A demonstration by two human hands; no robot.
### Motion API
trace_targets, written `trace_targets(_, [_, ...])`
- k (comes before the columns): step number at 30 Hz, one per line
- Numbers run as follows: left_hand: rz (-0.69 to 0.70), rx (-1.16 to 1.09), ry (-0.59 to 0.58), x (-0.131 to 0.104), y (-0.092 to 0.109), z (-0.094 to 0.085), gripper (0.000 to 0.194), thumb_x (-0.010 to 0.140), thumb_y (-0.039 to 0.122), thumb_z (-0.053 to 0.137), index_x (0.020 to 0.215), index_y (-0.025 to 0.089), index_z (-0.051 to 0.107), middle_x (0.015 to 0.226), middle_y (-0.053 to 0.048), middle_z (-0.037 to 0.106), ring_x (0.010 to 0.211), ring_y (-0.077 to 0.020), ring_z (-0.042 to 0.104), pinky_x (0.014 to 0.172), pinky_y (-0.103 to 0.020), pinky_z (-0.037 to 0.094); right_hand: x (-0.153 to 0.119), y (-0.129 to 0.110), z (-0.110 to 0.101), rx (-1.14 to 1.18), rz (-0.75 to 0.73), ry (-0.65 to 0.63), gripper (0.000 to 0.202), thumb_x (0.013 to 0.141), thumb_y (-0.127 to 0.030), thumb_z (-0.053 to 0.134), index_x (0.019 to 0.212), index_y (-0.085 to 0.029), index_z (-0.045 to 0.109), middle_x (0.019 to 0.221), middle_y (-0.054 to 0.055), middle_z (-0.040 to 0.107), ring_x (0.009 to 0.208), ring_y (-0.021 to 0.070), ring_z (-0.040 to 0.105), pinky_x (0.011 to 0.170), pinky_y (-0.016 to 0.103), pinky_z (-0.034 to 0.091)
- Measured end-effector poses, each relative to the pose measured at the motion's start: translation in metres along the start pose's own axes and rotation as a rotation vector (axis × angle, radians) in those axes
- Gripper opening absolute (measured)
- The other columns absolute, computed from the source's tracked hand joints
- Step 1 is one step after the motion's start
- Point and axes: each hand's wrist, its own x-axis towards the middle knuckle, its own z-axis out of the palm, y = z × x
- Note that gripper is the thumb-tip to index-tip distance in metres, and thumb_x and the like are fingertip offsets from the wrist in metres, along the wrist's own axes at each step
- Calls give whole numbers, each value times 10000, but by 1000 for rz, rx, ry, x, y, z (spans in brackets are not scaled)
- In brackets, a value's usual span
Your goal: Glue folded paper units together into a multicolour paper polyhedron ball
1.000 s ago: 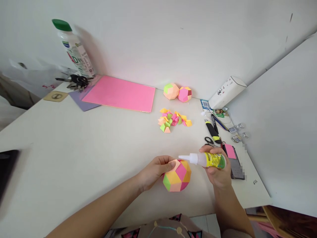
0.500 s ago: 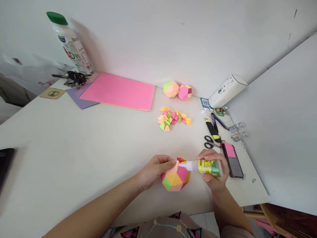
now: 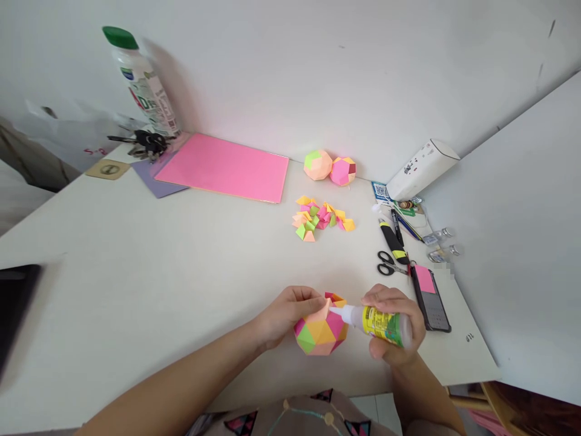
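Observation:
A many-coloured folded-paper ball (image 3: 321, 333) with an opening at its top is held by my left hand (image 3: 290, 312), its thumb and fingers pinching the upper left edge. My right hand (image 3: 399, 324) is wrapped round a glue bottle (image 3: 381, 324) with a yellow and green label. The bottle lies nearly level, and its white nozzle points left, with the tip at a peach flap near the ball's opening. Whether glue is coming out cannot be seen. Beyond my hands is a loose pile of small folded paper pieces (image 3: 320, 218) in pink, orange, green and peach.
Two finished-looking paper balls (image 3: 330, 168) sit against the wall. Pink paper (image 3: 227, 168) lies at the back left near a green-capped bottle (image 3: 145, 85) and keys (image 3: 149, 142). On the right are scissors (image 3: 387, 264), a cutter (image 3: 393, 241), a phone (image 3: 433, 303) and a white box (image 3: 424, 169).
My right hand and the bottle's base have shifted slightly right and down, so the bottle tilts more. The nozzle tip stays by the flap. The whole view has shifted a little.

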Motion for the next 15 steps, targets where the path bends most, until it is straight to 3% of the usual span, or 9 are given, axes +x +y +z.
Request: trace_targets(15, [-14, -14, -17, 1, 0, -2, 346, 609, 433, 785, 653, 127, 630, 640, -16, 630, 561, -102, 542, 523, -212, 386, -1, 0, -1, -77, -32, -22, 451, 749, -430, 715, 1102, -190, 570, 844, 71, 636, 694, 205, 620, 575, 365, 509])
